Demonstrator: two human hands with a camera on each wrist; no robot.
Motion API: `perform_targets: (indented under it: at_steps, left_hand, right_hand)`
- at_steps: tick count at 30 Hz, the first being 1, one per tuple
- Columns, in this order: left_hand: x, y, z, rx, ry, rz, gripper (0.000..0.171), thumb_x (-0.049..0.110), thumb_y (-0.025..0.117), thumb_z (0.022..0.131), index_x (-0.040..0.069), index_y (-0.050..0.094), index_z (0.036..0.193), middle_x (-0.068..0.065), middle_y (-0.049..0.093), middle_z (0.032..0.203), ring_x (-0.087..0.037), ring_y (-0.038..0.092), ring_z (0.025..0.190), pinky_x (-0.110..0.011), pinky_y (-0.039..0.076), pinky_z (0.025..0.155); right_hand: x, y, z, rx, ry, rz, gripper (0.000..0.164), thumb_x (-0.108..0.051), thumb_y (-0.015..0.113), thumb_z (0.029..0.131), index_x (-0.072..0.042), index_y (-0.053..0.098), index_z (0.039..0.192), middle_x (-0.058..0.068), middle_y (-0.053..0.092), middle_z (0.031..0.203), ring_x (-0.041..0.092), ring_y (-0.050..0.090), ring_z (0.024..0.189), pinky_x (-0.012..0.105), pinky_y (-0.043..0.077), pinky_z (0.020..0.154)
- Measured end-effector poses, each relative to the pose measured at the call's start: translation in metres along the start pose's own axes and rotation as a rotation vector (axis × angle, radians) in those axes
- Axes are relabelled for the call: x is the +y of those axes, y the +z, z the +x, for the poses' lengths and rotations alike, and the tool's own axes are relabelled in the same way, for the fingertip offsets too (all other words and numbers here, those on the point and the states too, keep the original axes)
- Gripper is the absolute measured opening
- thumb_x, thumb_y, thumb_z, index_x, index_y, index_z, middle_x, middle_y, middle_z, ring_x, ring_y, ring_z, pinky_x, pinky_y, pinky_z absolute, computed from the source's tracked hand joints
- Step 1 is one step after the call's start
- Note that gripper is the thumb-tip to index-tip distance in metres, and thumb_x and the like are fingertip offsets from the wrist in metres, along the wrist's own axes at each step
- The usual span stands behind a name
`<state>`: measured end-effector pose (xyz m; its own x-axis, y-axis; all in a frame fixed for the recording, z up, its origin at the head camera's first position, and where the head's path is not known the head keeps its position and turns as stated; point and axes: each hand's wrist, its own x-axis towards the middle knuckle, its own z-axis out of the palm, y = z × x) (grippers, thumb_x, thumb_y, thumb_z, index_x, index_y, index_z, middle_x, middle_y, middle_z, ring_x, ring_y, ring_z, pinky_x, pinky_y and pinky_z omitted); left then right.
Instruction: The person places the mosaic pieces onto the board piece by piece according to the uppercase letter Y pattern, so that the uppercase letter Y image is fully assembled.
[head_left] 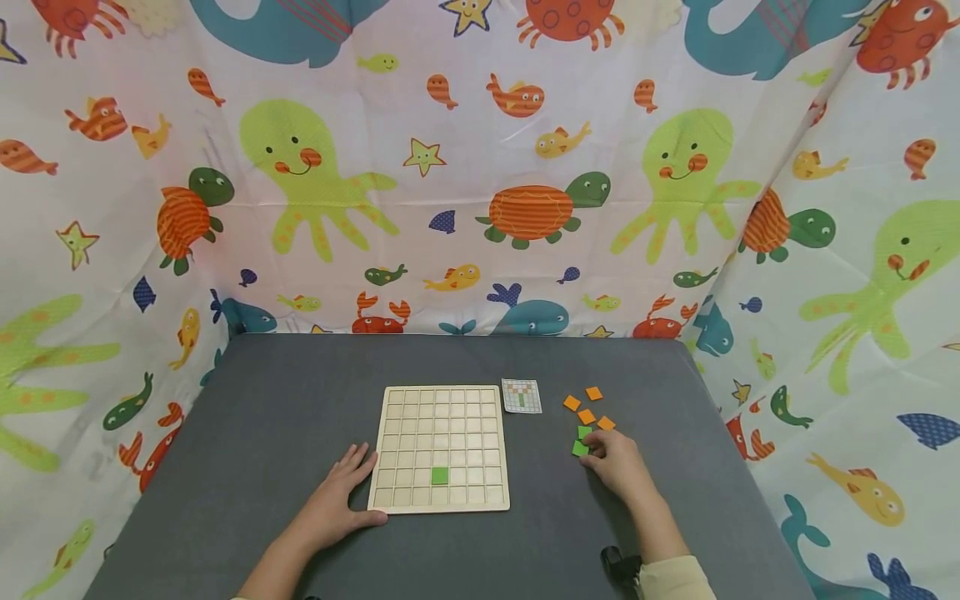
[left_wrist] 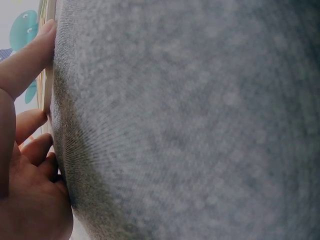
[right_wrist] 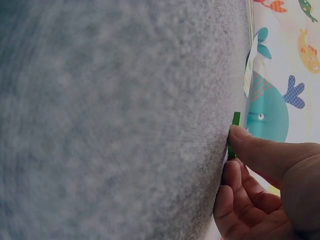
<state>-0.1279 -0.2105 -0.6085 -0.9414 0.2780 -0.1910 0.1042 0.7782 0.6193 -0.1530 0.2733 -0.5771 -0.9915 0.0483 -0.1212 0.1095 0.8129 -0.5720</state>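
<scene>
A pale wooden grid board lies on the grey table, with one green square tile in a cell of its lower part. My left hand rests at the board's lower left corner, fingers spread along the left edge and thumb at the front edge; in the left wrist view the thumb touches the board's side. To the right of the board, my right hand pinches a green tile between thumb and fingers. Another green tile lies just beyond it. The fingertips partly hide these tiles.
Several orange tiles lie loosely behind the right hand. A small printed card with a coloured grid pattern sits by the board's upper right corner. A curtain printed with sea animals hangs behind and beside the grey table.
</scene>
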Motion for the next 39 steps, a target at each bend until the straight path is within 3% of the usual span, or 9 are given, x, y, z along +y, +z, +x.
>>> perform_targets:
  at_steps: [9, 18, 30, 39]
  left_hand:
    - [-0.002, 0.000, -0.001, 0.005, -0.004, -0.003, 0.110, 0.061, 0.084, 0.069, 0.014, 0.038, 0.157, -0.011, 0.023, 0.168, -0.037, 0.011, 0.156, -0.065, 0.020, 0.120]
    - [-0.003, -0.001, -0.004, 0.001, -0.019, -0.007, 0.110, 0.061, 0.084, 0.069, 0.015, 0.038, 0.157, -0.011, 0.023, 0.168, -0.036, 0.011, 0.157, -0.065, 0.020, 0.120]
    - [0.004, -0.003, -0.003, 0.009, -0.002, -0.012, 0.108, 0.058, 0.085, 0.070, 0.013, 0.039, 0.157, -0.013, 0.025, 0.167, -0.039, 0.012, 0.156, -0.067, 0.022, 0.118]
    - [0.004, -0.004, -0.003, 0.006, -0.003, -0.016, 0.108, 0.058, 0.085, 0.070, 0.014, 0.038, 0.157, -0.013, 0.024, 0.167, -0.038, 0.011, 0.156, -0.067, 0.021, 0.119]
  right_hand:
    - [-0.004, 0.003, 0.003, 0.030, -0.022, 0.004, 0.030, -0.010, 0.082, 0.084, -0.004, 0.074, 0.113, 0.005, 0.072, 0.093, 0.014, 0.067, 0.077, 0.037, 0.056, 0.068]
    - [-0.017, 0.005, 0.002, 0.080, -0.108, -0.007, 0.028, -0.009, 0.082, 0.084, -0.004, 0.075, 0.110, 0.006, 0.071, 0.094, 0.013, 0.063, 0.077, 0.031, 0.053, 0.065]
    - [-0.038, 0.000, 0.004, 0.062, -0.144, -0.042, 0.027, -0.010, 0.083, 0.083, -0.008, 0.075, 0.108, 0.006, 0.065, 0.097, 0.014, 0.061, 0.077, 0.031, 0.051, 0.066]
    - [-0.055, 0.006, 0.006, 0.057, -0.199, -0.004, 0.027, -0.009, 0.083, 0.082, -0.008, 0.075, 0.108, 0.005, 0.066, 0.099, 0.013, 0.060, 0.078, 0.031, 0.051, 0.067]
